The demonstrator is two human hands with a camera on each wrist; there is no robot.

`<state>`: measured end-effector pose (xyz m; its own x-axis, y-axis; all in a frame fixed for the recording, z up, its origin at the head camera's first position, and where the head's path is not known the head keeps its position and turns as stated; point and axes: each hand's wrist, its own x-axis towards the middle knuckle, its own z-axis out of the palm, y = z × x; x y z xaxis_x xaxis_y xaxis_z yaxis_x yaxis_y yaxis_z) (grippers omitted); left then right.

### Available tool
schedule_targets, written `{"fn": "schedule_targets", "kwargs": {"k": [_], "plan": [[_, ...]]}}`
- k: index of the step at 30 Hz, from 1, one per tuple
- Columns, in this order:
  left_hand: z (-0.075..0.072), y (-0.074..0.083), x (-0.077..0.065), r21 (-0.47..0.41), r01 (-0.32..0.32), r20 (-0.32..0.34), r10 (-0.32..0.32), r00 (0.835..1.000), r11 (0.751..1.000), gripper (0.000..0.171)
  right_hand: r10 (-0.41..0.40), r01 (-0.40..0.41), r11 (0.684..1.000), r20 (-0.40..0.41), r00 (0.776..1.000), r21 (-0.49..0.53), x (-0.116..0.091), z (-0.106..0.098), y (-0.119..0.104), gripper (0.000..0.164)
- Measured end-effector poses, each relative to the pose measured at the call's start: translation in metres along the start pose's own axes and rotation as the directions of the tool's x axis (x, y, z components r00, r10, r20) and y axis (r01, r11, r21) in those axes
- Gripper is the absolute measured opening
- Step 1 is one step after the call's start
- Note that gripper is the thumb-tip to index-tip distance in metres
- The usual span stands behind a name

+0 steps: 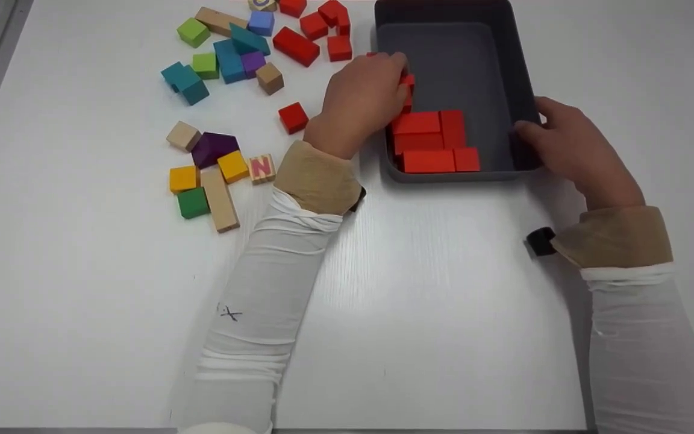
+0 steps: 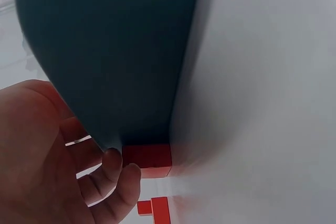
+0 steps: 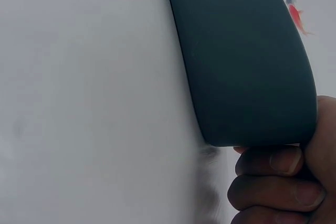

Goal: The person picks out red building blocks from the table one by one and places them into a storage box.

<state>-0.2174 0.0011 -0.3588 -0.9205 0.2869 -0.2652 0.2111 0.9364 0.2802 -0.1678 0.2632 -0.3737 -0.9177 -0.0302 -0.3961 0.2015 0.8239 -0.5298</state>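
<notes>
My left hand (image 1: 365,93) reaches over the left wall of a dark grey tray (image 1: 458,176). Between its thumb and forefinger shows a red block (image 1: 407,99); the fingertips are partly hidden. In the left wrist view, curled fingers of the left hand (image 2: 47,156) lie by the tray's corner, near another red block (image 2: 149,161) outside it. Several red blocks (image 1: 422,141) fill the tray's near left corner. My right hand (image 1: 582,144) grips the tray's right wall, thumb over the rim. In the right wrist view, its fingers (image 3: 273,187) curl under the tray's edge (image 3: 252,103).
Left of the tray lie more red blocks (image 1: 296,46) and a lone red cube (image 1: 293,117). Farther left are teal blocks (image 1: 231,60), green cubes (image 1: 193,32) and a nearer group with a purple block (image 1: 214,149), yellow cubes (image 1: 184,179) and a wooden plank (image 1: 220,200).
</notes>
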Motion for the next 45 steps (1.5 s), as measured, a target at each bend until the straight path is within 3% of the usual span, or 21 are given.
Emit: {"fn": "schedule_targets", "kwargs": {"k": [21, 29, 33, 45], "plan": [[0.0017, 0.0007, -0.0038, 0.006, -0.023, -0.056, 0.023, 0.998, 1.000, 0.049, 0.009, -0.009, 1.000, -0.001, 1.000, -0.019, 0.0018, 0.0005, 0.0019, 0.061], [-0.0044, -0.0036, -0.0056, -0.095, 0.012, -0.196, -0.030, 0.980, 0.995, 0.041, 0.016, -0.016, 1.000, 0.004, 1.000, -0.011, 0.0010, -0.0005, 0.0012, 0.061], [-0.0062, -0.0060, -0.0061, -0.118, 0.052, -0.221, -0.077, 0.972, 0.992, 0.040, 0.021, -0.021, 1.000, 0.010, 1.000, -0.003, 0.0011, -0.0007, 0.0012, 0.062], [-0.0045, -0.0075, -0.0059, -0.105, 0.102, -0.102, -0.112, 0.988, 0.989, 0.056, 0.030, -0.030, 1.000, 0.012, 0.999, -0.004, 0.0009, -0.0002, -0.0006, 0.062]]}}
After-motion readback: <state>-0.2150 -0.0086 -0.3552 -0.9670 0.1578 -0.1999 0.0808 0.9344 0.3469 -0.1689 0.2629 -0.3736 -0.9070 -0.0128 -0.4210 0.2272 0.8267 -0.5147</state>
